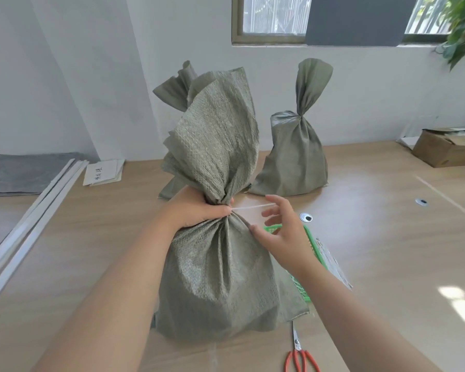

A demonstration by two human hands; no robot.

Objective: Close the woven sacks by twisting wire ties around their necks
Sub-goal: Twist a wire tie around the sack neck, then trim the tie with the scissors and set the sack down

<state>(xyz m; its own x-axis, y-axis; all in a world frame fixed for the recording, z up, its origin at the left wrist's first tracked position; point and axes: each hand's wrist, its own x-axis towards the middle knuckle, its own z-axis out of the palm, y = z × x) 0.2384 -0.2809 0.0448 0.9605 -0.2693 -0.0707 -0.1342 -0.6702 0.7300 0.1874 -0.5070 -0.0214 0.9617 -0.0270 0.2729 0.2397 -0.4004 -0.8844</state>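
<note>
A filled grey-green woven sack (218,277) stands upright on the wooden table in front of me. My left hand (196,209) grips its gathered neck, with the loose top fanning upward. A thin white wire tie (251,207) runs from the neck out to the right. My right hand (278,229) holds the tie's far end at the fingertips, its thumb near the sack's shoulder. Two more sacks stand behind: one (295,157) with a twisted neck at the right, another (176,92) mostly hidden behind the front sack.
A green plastic basket (309,245) sits right of the sack, partly hidden by my right forearm. Red-handled scissors (300,353) lie at the front. White strips (30,226) and papers (104,171) are at the left, a cardboard box (446,150) at the far right.
</note>
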